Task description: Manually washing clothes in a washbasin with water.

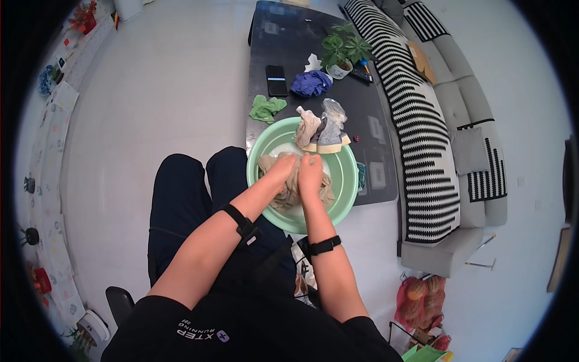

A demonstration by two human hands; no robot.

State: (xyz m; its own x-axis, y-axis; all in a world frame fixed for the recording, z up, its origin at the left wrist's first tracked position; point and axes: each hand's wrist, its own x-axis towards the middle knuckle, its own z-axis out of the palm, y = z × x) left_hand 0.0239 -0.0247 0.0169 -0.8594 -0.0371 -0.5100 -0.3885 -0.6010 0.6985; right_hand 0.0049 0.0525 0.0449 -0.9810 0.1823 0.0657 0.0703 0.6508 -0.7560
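Note:
A light green basin [347, 205] sits by my knees at the near end of the dark table, with a wet-looking beige cloth [326, 192] bunched inside it. My left hand [282, 170] and my right hand [310, 171] are close together over the basin, both closed on the beige cloth. The fingertips are partly hidden by the hands. Just beyond them, at the basin's far rim, lie a crumpled pale beige cloth [307, 125] and a grey piece with a yellowish edge [330, 134]; its kind is unclear.
On the dark table [274, 51] lie a green cloth [266, 108], a phone [277, 81], a blue-purple cloth [311, 84], a potted plant [339, 69] and a remote control [361, 73]. A grey sofa [449, 54] runs along the right. Red net bags [419, 301] stand at lower right.

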